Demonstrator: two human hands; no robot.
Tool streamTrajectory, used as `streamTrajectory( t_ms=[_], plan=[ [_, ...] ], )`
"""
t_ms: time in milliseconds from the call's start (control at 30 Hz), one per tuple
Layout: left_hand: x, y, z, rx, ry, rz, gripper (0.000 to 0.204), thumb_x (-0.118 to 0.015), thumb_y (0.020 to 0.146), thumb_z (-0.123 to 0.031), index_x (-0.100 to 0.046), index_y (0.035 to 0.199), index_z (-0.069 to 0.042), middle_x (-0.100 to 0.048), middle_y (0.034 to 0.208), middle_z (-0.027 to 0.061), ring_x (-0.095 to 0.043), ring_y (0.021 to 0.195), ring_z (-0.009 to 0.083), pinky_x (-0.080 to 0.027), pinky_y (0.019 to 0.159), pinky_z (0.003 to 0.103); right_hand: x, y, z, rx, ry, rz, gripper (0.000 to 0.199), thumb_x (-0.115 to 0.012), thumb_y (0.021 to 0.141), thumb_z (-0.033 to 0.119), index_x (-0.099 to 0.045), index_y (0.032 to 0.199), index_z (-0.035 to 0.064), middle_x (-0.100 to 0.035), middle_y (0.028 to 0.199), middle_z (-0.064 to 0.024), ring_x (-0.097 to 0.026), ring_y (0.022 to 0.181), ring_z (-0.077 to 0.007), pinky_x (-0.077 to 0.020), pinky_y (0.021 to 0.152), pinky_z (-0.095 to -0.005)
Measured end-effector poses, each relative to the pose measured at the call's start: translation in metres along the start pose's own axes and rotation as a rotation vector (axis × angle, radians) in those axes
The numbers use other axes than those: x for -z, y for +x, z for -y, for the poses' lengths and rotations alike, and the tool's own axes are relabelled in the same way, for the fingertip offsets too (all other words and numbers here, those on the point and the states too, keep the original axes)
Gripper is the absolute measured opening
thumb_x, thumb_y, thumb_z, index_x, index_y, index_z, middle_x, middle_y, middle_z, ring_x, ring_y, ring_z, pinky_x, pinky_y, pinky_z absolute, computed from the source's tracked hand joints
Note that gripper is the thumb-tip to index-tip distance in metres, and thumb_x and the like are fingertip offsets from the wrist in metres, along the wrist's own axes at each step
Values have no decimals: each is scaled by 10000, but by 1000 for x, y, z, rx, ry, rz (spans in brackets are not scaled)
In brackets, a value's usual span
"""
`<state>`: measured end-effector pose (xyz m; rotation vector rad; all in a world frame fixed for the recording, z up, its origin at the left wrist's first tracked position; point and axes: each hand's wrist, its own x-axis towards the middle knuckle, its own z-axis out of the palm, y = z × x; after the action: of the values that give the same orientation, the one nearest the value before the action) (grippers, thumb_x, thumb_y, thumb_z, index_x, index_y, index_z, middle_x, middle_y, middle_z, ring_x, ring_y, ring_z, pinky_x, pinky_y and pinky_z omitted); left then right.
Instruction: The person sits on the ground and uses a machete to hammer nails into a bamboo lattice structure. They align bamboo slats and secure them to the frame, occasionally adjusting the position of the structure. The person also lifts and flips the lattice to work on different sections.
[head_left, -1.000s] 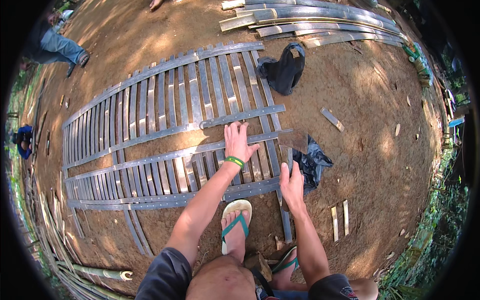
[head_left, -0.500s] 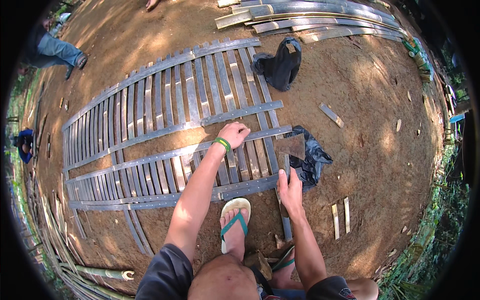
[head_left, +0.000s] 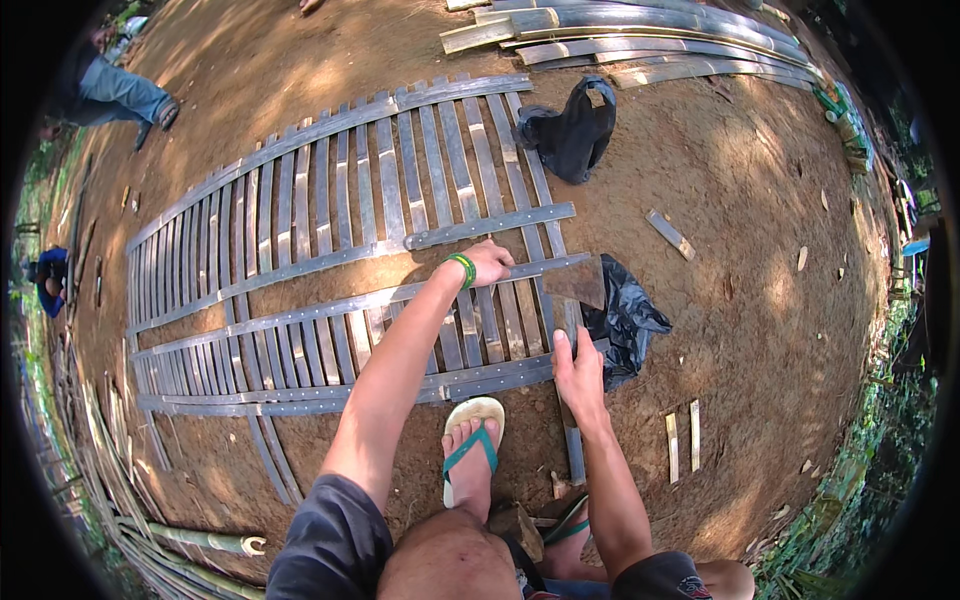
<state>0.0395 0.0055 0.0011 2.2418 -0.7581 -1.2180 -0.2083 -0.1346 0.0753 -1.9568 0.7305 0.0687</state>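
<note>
A latticed panel of bamboo slats [head_left: 440, 125] lies on the ground in front of me, with dotted rails running across its slats. My left hand [head_left: 487, 263], a green and yellow band at its wrist, rests with curled fingers on one bamboo rail [head_left: 400, 292] near its right end. Whatever is between those fingertips is too small to tell. In my right hand [head_left: 578, 375] is the handle of a cleaver-like blade [head_left: 577, 283]. Its wide, brownish blade is at the right end of that same rail. A black plastic bag [head_left: 622, 325] lies just beyond the blade.
Another black bag [head_left: 572, 135] sits by the panel's far right corner. Split bamboo [head_left: 650, 40] is piled at the back. Loose bamboo pieces [head_left: 670, 235] lie to the right, poles [head_left: 190, 540] at lower left. My sandalled foot [head_left: 472, 455] is beside the near rail. Another person's leg [head_left: 125, 92] shows far left.
The blade has dropped slightly and turned, coming against the rail's end. My left hand has slid a little to the right along the rail. The view has shifted slightly.
</note>
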Motion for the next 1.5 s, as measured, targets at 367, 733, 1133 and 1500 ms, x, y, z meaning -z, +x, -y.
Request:
streamTrajectory(
  t_ms=[367,733,1133,1500],
  plan=[
    [-10,8,11,14,-129,-50,374,-700,870,-289,-745,1220,-163,-591,1300,183,-573,1246,330,-430,1096,411,-9,6,18,89,-141,-44,403,-564,1027,327,-581,1282,15,-677,920,-348,-652,923,-543,-512,801,-569],
    [-7,4,15,9,-144,-33,396,-707,880,-310,-742,1239,-147,-608,1276,195,-567,1262,342,-419,1100,396,-7,18,43,276,-135,-63,346,-585,1018,234,-551,1225,-41,-671,876,-350,-659,867,-536,-516,715,-561],
    [-5,1,17,-16,-158,-8,407,-703,891,-290,-726,1266,-136,-599,1307,176,-545,1287,340,-412,1108,398,-24,20,52,316,-105,-136,373,-587,1015,230,-518,1259,-44,-662,825,-346,-653,807,-544,-515,679,-579],
    [-14,-3,24,1,-153,16,376,-661,918,-267,-726,1273,-164,-630,1302,161,-569,1267,327,-415,1112,397,-18,24,47,229,-154,-92,368,-580,1021,224,-494,1295,-8,-681,855,-328,-659,820,-538,-530,687,-569]
  ],
)
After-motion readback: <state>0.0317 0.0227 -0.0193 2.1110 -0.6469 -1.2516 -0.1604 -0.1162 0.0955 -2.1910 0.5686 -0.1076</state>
